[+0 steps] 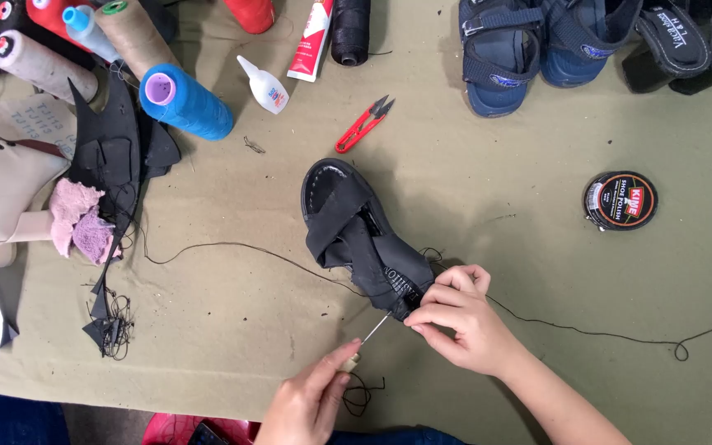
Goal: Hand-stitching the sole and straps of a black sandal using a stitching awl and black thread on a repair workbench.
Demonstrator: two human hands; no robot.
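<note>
One black sandal (356, 235) lies mid-table on the olive cloth (224, 313). Your right hand (459, 317) is clamped on its heel end, fingers curled tight. Your left hand (306, 404) pinches the awl (364, 342) handle; its metal tip meets the heel. Black thread (587, 331) trails right.

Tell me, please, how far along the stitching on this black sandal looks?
Done: black thread already runs into the sandal. In hand: the right hand pinches the heel end while the left hand pushes an awl in. Left: trailing thread uncut; snips lie unused.
</note>
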